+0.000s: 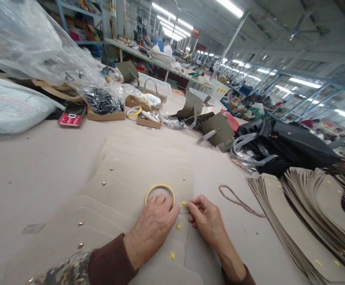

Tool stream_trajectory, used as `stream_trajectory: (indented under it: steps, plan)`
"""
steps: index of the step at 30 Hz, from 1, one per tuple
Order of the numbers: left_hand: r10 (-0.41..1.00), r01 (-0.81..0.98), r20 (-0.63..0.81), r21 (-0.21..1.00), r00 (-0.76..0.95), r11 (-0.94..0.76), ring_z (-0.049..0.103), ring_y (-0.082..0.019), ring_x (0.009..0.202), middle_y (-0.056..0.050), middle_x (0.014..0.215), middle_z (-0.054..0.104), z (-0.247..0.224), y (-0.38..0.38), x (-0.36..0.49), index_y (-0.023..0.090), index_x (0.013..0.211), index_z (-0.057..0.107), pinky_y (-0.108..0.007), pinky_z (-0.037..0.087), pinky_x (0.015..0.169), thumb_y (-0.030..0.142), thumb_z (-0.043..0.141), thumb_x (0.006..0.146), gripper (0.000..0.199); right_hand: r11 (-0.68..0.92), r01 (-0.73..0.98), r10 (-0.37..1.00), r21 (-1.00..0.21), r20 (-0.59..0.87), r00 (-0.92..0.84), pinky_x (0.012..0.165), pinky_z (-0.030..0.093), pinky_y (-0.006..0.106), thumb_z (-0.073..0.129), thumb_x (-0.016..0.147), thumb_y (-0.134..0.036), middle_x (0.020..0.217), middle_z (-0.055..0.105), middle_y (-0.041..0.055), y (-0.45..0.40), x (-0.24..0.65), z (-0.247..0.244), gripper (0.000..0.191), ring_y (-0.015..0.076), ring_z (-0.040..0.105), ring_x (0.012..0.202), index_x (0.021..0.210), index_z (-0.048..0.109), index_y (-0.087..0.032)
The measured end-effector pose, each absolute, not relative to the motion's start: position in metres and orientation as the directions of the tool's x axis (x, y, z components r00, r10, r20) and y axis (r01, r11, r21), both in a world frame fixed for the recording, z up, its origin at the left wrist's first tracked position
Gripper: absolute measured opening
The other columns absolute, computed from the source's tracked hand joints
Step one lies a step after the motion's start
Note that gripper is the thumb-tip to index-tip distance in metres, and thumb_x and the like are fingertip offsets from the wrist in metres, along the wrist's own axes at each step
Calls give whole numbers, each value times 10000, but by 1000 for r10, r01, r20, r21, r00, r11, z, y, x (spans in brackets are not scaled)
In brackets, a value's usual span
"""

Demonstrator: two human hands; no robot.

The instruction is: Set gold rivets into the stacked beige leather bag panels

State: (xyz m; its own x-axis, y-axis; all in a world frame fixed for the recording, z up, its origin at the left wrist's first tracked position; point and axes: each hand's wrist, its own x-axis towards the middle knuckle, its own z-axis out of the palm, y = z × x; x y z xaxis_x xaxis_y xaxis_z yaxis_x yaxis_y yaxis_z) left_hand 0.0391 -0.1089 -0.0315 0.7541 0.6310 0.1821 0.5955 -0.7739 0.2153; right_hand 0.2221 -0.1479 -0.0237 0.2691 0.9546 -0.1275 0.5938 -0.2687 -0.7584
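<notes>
Beige panels (136, 158) lie overlapped in a fanned stack in front of me, with small metal studs (80, 224) along the left side. My left hand (154, 221) is closed on a roll of yellow tape (161, 185), its fingers over the near part of the ring. Just right of it, the thumb and index finger of my right hand (203, 217) pinch at a small yellow tape piece (184, 203) by the panels' right edge. Nearer to me, more yellow pieces (172, 256) stick to the panels. My right hand's other fingers are curled.
A brown cord loop (240, 200) lies right of my hands. Stacked curved strips (297, 221) and a black bag (291, 142) fill the right side. Behind are cardboard trays (148, 122), another tape roll (134, 111), olive pieces (218, 128), and a red phone (72, 115).
</notes>
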Motion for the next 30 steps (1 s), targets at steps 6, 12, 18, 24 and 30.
stream_trajectory:
  steps: [6,12,18,24,30]
  plan:
    - [625,585,229,224,746,-780,452,-231,813,-41,853,519,-28,-107,40,190,893,543,-407,404,802,106,465,890,114,-105,780,979,-616,74,190,671,440,267,534,880,-281,754,709,61,-151,211,-24,212,181,629,684,775,692,-187]
    - [596,522,287,298,750,-799,462,-215,763,-44,826,514,-20,-104,36,178,854,535,-354,406,703,71,409,889,169,-138,857,980,-497,56,190,615,400,243,551,842,-230,683,681,27,-139,205,-18,162,156,604,621,748,676,-187]
    - [551,420,444,364,707,-832,492,-178,673,-12,734,517,-20,-99,27,184,867,540,-287,412,599,96,364,938,209,-117,782,980,-612,-198,-8,498,343,208,595,778,-190,558,628,-27,-152,216,-1,147,121,546,519,655,676,-186]
    - [482,290,594,393,644,-872,636,-138,722,-27,832,665,-25,-99,26,148,1270,431,-232,518,656,165,367,982,296,98,618,984,-780,167,55,688,480,242,560,859,-189,858,704,41,-161,211,3,171,152,625,737,973,688,-182]
    - [499,326,577,382,647,-865,689,-147,792,-72,933,707,-26,-100,31,126,1317,351,-233,554,675,205,331,1002,326,395,663,900,-636,414,-140,752,507,278,505,877,-101,914,686,75,-156,202,1,206,171,624,843,1012,630,-194]
